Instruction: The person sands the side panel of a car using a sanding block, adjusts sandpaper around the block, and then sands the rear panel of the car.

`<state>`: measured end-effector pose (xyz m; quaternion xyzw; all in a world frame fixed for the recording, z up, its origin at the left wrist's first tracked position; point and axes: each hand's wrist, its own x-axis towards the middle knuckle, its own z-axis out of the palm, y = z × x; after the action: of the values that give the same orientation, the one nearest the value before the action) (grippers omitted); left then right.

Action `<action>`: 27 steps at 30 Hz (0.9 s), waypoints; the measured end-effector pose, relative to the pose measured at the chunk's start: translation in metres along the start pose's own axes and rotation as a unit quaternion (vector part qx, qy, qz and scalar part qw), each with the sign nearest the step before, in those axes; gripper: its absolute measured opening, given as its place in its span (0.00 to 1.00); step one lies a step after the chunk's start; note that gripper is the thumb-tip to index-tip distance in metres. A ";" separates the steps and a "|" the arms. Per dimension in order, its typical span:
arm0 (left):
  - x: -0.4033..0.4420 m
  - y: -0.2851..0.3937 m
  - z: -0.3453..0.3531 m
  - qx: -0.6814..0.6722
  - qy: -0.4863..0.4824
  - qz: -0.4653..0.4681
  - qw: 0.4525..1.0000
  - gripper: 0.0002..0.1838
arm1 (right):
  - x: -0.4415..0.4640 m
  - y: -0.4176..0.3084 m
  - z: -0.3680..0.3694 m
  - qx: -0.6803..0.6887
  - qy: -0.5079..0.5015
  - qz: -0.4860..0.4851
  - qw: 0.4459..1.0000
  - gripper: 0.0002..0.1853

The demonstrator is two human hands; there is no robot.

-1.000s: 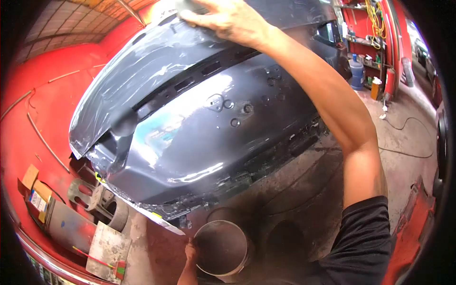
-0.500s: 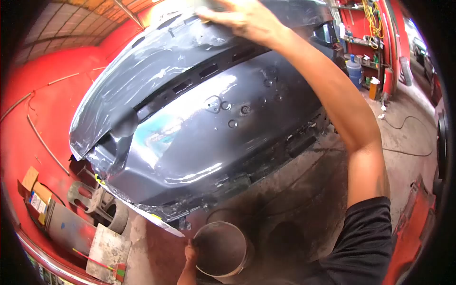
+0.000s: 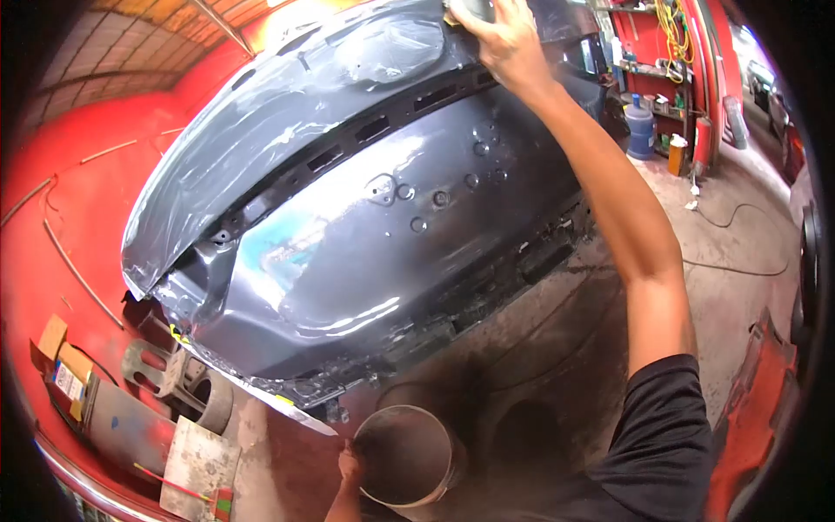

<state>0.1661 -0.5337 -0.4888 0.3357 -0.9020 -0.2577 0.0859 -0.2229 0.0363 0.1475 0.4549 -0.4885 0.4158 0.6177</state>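
Observation:
A dark grey car body panel [image 3: 348,252] fills the middle of the view, tilted, with a wet, shiny surface and a whitish smeared upper part. At the top, my right hand [image 3: 513,48] is raised against this upper part. Its fingers grip a grey pad [image 3: 474,9] with a yellowish edge, partly cut off by the frame; its exact kind is unclear. Low down, my left hand [image 3: 350,465] is closed on the side of a round bucket [image 3: 405,411], whose inside looks dark.
A wheel rim [image 3: 174,378], a board [image 3: 200,461] and cardboard boxes [image 3: 71,357] stand at lower left by the red wall [image 3: 78,200]. A red car part [image 3: 752,409] leans at right. Behind are a blue water jug [image 3: 639,129], a fire extinguisher [image 3: 702,143] and a floor cable [image 3: 739,268].
My right hand has moved right along the panel's upper part, and the pad in it now shows. A dark blurred blob near the panel's left end is gone. My left hand stays at the bucket.

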 end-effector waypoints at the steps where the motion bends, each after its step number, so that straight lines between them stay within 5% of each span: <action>1: -0.004 0.005 -0.002 0.000 0.001 0.000 1.000 0.29 | -0.001 0.001 0.007 -0.141 0.030 -0.110 0.983 0.19; 3: 0.024 -0.023 0.018 -0.008 -0.008 -0.001 1.000 0.28 | 0.002 0.000 0.019 -0.323 0.085 -0.237 0.912 0.21; 6: 0.040 -0.048 0.023 -0.007 -0.015 0.010 1.000 0.24 | -0.007 0.011 -0.010 -0.272 0.047 -0.209 0.938 0.17; 8: 0.012 -0.020 0.004 0.061 0.008 0.044 0.997 0.24 | -0.030 0.032 -0.034 -0.157 0.054 -0.046 0.985 0.12; 9: 0.009 -0.014 0.004 0.046 0.000 0.037 0.998 0.24 | -0.040 0.023 -0.044 -0.327 0.063 -0.115 0.936 0.08; 14: 0.029 -0.041 0.014 -0.002 -0.012 0.002 1.000 0.23 | -0.055 -0.023 -0.001 -0.301 0.065 -0.107 0.945 0.11; 18: 0.028 -0.040 0.015 0.015 0.003 0.002 1.000 0.20 | -0.038 0.001 -0.037 -0.235 0.025 -0.165 0.957 0.10; 20: 0.006 -0.008 -0.002 0.068 -0.012 0.030 0.997 0.19 | -0.041 0.020 -0.035 -0.237 0.061 -0.024 0.969 0.11; 22: 0.004 -0.006 0.001 0.048 0.006 0.043 0.998 0.19 | -0.067 0.021 -0.001 -0.379 0.004 0.081 0.922 0.23; 23: 0.004 -0.004 0.000 0.040 0.018 0.049 0.998 0.20 | -0.076 0.000 0.016 -0.375 0.020 -0.032 0.926 0.24; 25: 0.025 -0.032 0.026 -0.114 -0.017 0.003 0.993 0.19 | -0.083 -0.023 0.018 -0.369 -0.002 -0.074 0.927 0.29; 27: 0.035 -0.038 0.012 -0.081 0.000 0.017 0.997 0.18 | -0.078 -0.002 -0.004 -0.358 -0.024 -0.113 0.927 0.29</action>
<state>0.1573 -0.5757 -0.5193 0.3119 -0.8837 -0.3288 0.1173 -0.2338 0.0347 0.0701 0.2656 -0.5652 0.1298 0.7702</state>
